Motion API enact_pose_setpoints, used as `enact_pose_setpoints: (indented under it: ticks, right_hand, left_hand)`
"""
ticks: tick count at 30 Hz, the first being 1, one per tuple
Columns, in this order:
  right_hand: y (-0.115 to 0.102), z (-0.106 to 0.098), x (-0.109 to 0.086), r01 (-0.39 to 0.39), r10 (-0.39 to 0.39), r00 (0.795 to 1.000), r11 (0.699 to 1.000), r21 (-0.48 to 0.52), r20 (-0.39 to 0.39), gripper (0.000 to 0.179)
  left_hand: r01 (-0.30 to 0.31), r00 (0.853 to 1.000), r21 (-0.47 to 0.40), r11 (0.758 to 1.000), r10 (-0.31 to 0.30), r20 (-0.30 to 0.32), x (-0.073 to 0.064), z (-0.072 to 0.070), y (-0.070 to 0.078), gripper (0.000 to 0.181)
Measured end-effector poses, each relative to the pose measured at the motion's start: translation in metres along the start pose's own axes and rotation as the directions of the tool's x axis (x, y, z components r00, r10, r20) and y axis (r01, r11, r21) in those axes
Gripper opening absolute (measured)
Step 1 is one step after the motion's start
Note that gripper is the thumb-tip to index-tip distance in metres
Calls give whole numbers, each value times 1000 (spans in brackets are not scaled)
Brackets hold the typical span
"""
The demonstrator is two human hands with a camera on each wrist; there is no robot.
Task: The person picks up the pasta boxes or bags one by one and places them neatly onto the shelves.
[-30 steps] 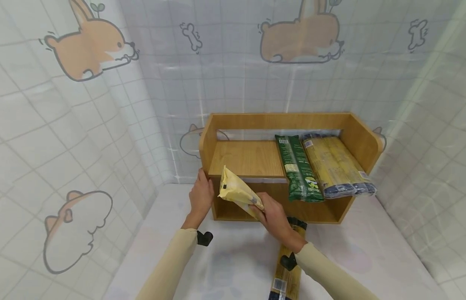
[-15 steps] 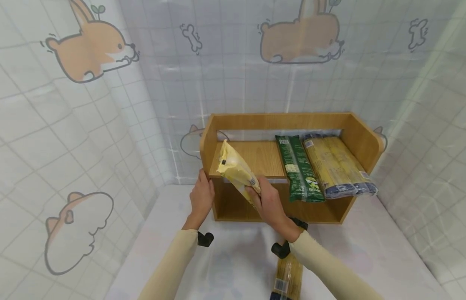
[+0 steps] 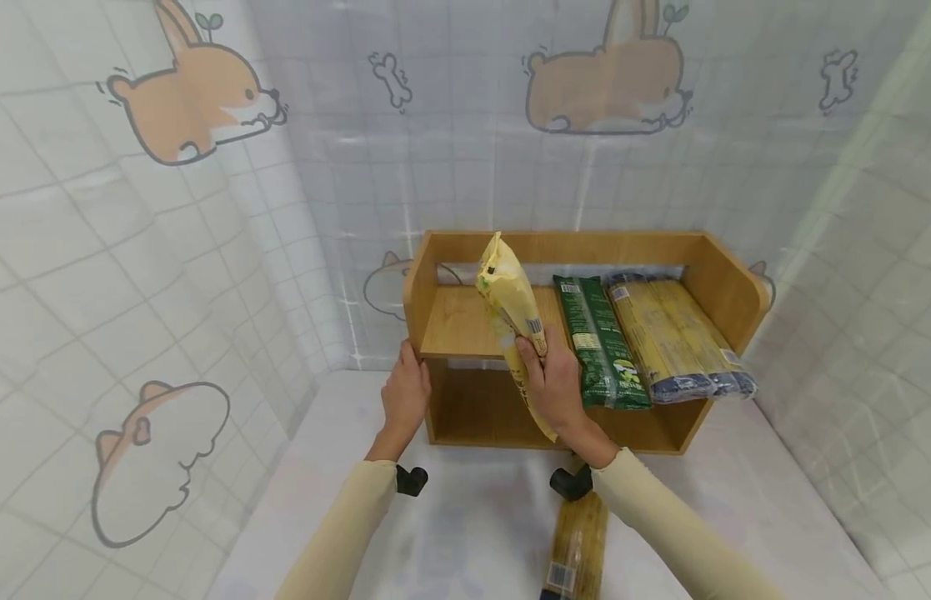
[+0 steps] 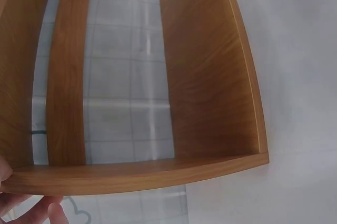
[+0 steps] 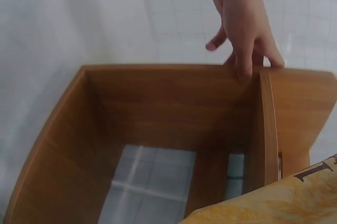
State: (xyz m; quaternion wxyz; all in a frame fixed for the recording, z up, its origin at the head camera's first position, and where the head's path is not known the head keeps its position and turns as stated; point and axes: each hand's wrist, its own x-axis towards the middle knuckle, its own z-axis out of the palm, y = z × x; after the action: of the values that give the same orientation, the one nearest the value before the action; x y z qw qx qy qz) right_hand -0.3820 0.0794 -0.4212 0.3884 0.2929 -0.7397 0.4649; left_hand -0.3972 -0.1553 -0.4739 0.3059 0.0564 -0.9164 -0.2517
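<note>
My left hand [image 3: 405, 396] grips the left side panel of a two-level wooden shelf [image 3: 457, 323]. In the left wrist view, the thumb is on the inner face of that panel and the fingers [image 4: 34, 212] are outside it. My right hand [image 3: 559, 385] holds a soft yellow packet [image 3: 513, 296], thumb across its near face. The packet tilts with its crimped end up and to the left, overlapping the upper board in the head view. At the bottom right of the right wrist view, part of the packet [image 5: 279, 203] shows with dark lettering.
On the right of the upper board lie a green packet [image 3: 602, 342] and clear packs of spaghetti [image 3: 663, 333], their ends past the front edge. Another spaghetti pack [image 3: 578, 542] lies on the white table [image 3: 465, 533], partly under my right forearm. Patterned curtains surround the table.
My right hand has raised the yellow packet from before the shelf's front edge, moved it right and turned it more upright. The left hand keeps its grip on the side panel.
</note>
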Motion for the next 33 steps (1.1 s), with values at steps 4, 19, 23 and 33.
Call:
enact_pose_setpoints:
  ticks: [4, 19, 23, 33]
  right_hand:
    - [4, -8, 5, -13, 13, 1000, 1000, -10, -22, 27]
    - [9, -18, 24, -140, 136, 987, 989, -47, -89, 29]
    - [15, -19, 25, -184, 178, 980, 981, -59, -93, 32]
    - [27, -19, 36, -319, 318, 947, 948, -4, -47, 57]
  left_hand:
    - [-1, 1000, -3, 1000, 1, -5, 1, 1, 1, 33]
    - [-14, 999, -2, 1000, 14, -30, -1, 2, 3, 34]
    - [-18, 1000, -2, 1000, 18, -24, -2, 2, 2, 34]
    - [-7, 1000, -12, 1000, 6, -12, -1, 3, 0, 34]
